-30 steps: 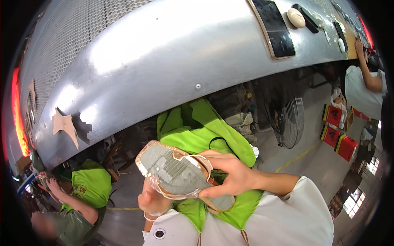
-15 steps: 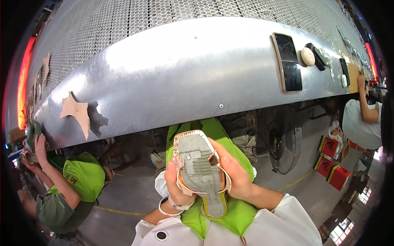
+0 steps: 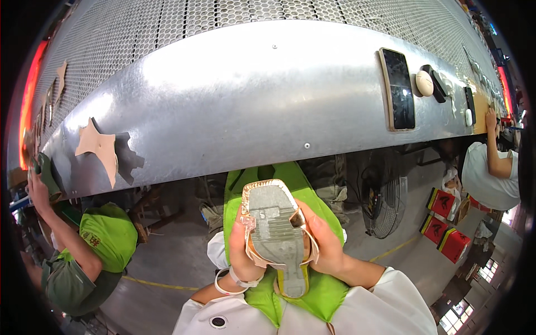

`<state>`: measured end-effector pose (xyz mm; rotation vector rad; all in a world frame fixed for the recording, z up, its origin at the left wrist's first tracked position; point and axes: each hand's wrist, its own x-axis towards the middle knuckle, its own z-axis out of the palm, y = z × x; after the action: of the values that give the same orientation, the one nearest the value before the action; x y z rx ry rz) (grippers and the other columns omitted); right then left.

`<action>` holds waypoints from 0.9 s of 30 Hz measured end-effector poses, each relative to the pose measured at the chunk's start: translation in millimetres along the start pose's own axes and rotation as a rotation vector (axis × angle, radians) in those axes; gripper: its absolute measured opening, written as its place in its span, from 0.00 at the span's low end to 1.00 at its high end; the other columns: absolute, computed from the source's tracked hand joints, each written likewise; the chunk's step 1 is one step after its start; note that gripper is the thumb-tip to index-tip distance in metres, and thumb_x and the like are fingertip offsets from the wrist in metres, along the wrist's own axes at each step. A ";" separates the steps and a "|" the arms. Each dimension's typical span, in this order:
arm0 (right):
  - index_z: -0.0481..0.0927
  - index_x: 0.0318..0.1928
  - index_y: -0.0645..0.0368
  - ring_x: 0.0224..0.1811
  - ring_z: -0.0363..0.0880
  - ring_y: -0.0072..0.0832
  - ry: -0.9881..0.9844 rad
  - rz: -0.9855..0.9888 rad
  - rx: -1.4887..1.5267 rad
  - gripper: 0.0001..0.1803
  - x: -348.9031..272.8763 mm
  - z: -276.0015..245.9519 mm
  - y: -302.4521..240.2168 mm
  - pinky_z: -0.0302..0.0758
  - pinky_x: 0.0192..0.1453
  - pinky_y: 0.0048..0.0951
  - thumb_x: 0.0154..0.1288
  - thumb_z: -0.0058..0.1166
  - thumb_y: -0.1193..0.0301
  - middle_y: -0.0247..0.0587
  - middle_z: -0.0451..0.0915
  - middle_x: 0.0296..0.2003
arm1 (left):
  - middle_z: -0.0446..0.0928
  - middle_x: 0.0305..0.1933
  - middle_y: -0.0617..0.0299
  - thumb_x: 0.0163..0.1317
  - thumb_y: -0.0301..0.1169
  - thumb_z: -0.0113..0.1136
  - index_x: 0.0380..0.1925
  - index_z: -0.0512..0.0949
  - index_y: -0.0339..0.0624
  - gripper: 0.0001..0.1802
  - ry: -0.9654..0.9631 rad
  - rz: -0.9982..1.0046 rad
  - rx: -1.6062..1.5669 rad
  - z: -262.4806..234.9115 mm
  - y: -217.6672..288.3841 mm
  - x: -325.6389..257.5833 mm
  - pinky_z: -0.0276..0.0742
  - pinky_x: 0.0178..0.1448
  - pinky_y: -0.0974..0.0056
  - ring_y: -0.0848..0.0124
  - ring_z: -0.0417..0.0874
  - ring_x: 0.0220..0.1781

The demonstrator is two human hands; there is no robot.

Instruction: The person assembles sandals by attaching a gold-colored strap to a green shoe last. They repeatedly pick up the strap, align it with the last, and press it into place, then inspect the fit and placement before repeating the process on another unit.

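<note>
A partly assembled shoe [image 3: 273, 223] is held in front of my green apron, its grey ridged underside toward me. The square toe end points away and the narrow heel end comes down toward my body. Shiny copper-coloured material is folded and pleated around the toe edge, with pale flaps hanging at both sides. My left hand [image 3: 243, 257] grips the left side, a white band on its wrist. On the opposite side, my right hand [image 3: 322, 240] is wrapped round the edge, thumb along the flap. Fingers beneath the shoe are hidden.
A metal ledge [image 3: 223, 111] fronts a perforated conveyor [image 3: 234, 12]. On it lie a tan leather piece [image 3: 98, 146], a phone [image 3: 399, 92] and a round beige object [image 3: 424, 83]. Co-workers sit left and right. A fan [image 3: 385, 204] and red boxes [image 3: 441, 202] stand below.
The shoe has shifted slightly right and down in both hands, its toe tilting a little. My view has turned slightly. At the left, the co-worker's hands have moved.
</note>
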<state>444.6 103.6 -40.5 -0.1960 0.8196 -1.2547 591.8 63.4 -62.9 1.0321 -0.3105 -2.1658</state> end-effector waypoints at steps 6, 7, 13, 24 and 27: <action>0.49 0.74 0.72 0.72 0.58 0.29 -0.036 -0.021 -0.049 0.38 2.3 -2.3 0.1 0.54 0.75 0.32 0.78 0.35 0.54 0.47 0.60 0.70 | 0.73 0.61 0.53 0.71 0.56 0.40 0.67 0.62 0.36 0.38 -0.035 0.039 0.058 -7.2 -3.2 -2.3 0.71 0.65 0.59 0.65 0.76 0.61; 0.50 0.74 0.72 0.72 0.58 0.29 -0.046 -0.028 -0.078 0.37 2.7 -1.8 -1.3 0.54 0.75 0.33 0.78 0.35 0.54 0.47 0.61 0.69 | 0.73 0.60 0.53 0.70 0.56 0.40 0.66 0.63 0.35 0.37 -0.034 0.057 0.092 -4.5 -2.3 -2.0 0.71 0.64 0.60 0.65 0.76 0.60; 0.53 0.71 0.74 0.69 0.62 0.31 -0.033 -0.190 -0.368 0.33 1.7 3.8 -3.5 0.57 0.73 0.32 0.78 0.35 0.60 0.49 0.64 0.66 | 0.76 0.53 0.54 0.70 0.54 0.40 0.58 0.67 0.32 0.34 0.041 0.263 0.403 18.8 5.1 -2.0 0.73 0.56 0.63 0.68 0.77 0.52; 0.51 0.72 0.74 0.68 0.62 0.30 0.049 -0.206 -0.287 0.36 -13.9 -3.0 7.7 0.57 0.73 0.32 0.77 0.39 0.59 0.48 0.64 0.67 | 0.74 0.57 0.52 0.72 0.51 0.41 0.63 0.64 0.26 0.35 0.054 0.142 0.307 24.8 -0.4 -1.4 0.67 0.63 0.64 0.68 0.74 0.58; 0.49 0.72 0.74 0.69 0.61 0.31 0.040 -0.202 -0.258 0.39 -17.0 -5.3 9.5 0.56 0.74 0.33 0.77 0.42 0.55 0.48 0.63 0.67 | 0.71 0.61 0.51 0.72 0.52 0.42 0.65 0.61 0.26 0.37 0.019 0.098 0.086 13.1 -15.1 -8.1 0.65 0.66 0.63 0.68 0.73 0.60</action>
<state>447.2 123.5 -42.0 -0.4722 1.0151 -1.3424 578.0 78.8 -56.9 1.0623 -0.4391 -2.0689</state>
